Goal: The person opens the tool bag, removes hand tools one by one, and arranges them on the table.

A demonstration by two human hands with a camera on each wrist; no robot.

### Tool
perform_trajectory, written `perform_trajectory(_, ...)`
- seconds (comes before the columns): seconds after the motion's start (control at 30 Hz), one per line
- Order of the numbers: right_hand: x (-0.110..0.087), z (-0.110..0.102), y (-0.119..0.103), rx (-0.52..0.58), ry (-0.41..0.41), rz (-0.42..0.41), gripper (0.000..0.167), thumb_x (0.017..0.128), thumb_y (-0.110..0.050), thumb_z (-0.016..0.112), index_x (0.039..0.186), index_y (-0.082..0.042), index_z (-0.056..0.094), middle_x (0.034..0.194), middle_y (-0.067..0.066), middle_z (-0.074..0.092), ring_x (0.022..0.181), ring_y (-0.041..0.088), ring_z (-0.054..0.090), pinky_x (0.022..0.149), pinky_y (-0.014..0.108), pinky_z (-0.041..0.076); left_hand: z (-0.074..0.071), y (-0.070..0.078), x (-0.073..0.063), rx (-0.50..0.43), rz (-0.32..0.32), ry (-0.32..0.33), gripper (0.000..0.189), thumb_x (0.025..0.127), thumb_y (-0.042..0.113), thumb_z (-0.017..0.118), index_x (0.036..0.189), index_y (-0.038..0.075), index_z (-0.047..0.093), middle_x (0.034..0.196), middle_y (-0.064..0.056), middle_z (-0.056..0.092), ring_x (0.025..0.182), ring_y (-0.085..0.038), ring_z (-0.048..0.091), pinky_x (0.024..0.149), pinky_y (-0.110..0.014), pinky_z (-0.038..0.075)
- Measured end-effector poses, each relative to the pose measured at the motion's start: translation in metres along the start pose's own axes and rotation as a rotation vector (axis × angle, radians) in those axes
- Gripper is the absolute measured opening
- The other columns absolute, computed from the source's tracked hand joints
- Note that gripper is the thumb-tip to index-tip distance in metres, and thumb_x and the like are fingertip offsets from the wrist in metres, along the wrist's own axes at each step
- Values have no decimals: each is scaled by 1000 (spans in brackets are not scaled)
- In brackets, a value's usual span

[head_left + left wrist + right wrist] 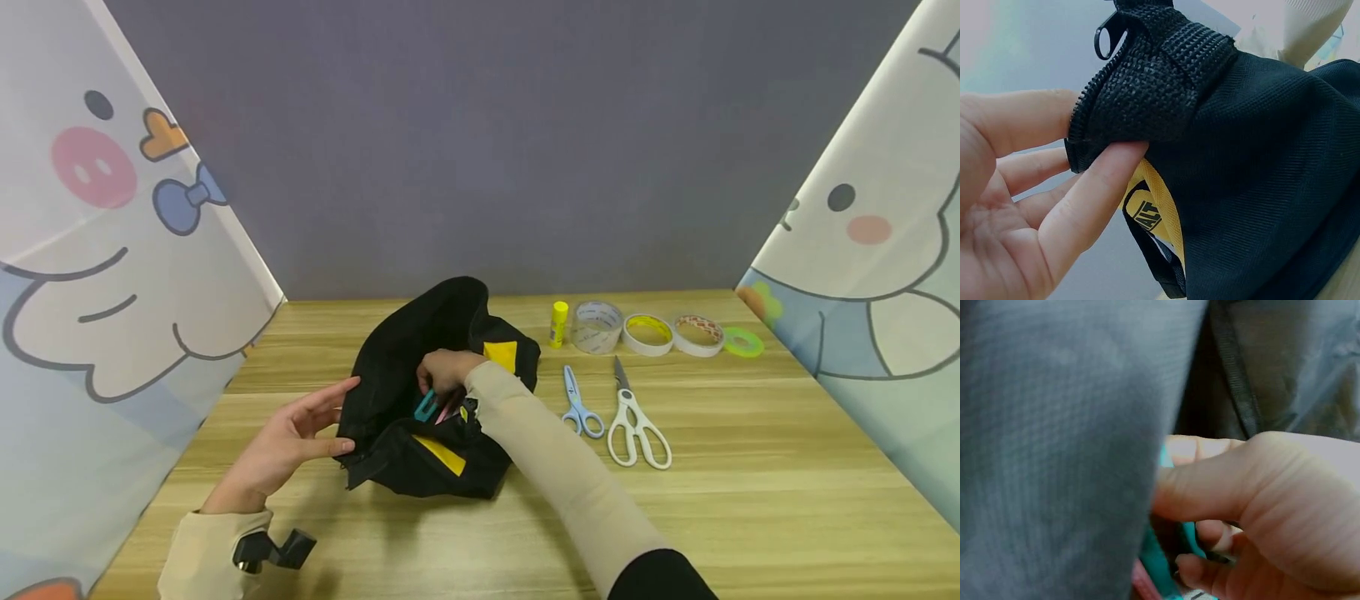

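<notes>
A black fabric bag (382, 350) with yellow patches lies gaping on the table. My left hand (288, 437) pinches its left edge between thumb and fingers; in the left wrist view, the thumb lies near the zipper (1085, 97) end. Inside the bag, my right hand (447, 371) grips a teal object (425, 408) with a slot or loop at its end. Its kind is unclear, since bag lining (1060, 450) covers part of it in the right wrist view. Something pink (1144, 580) lies against the teal object.
Right of the bag stand a yellow glue stick (558, 325), a wide clear tape roll (597, 327), two white-edged tape rolls (648, 336) and a green ring-shaped roll (742, 342). Nearer lie small blue scissors (576, 404) and white-handled scissors (636, 429). A grey panel (510, 150) rises behind.
</notes>
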State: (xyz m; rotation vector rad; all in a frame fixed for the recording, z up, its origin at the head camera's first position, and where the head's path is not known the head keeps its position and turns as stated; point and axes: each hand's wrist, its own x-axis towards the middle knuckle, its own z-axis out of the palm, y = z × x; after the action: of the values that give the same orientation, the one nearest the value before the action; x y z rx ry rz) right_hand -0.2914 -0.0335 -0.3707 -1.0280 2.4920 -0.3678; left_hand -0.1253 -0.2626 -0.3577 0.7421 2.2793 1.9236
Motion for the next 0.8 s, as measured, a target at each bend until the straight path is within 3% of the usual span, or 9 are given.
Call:
perform_trajectory(0.33,-8,-24,5,153,101,-163,5,88,-6,76,92,-10,75,83,-2,66,73,11,54,67,21,46,0,0,-2,1,-2,-7,72,88,-11,67,152,9,42,141,13,47,110,-9,57,82,-24,53)
perform_trajectory(0.53,-24,-39,3,276,119,-199,7,91,-10,74,98,-9,73,84,0,64,68,16,55,56,27,50,0,1,-3,13,-19,2,72,88,-10,68,152,9,43,141,15,46,112,-9,56,85,-23,53)
perform_trajectory(0.8,-40,-52,3,433,197,-237,10,94,-12,71,102,-7,71,86,3,67,69,17,57,61,39,55,1,1,-3,30,-27,0,72,88,-9,69,153,10,42,141,16,47,111,-9,56,85,-23,52)
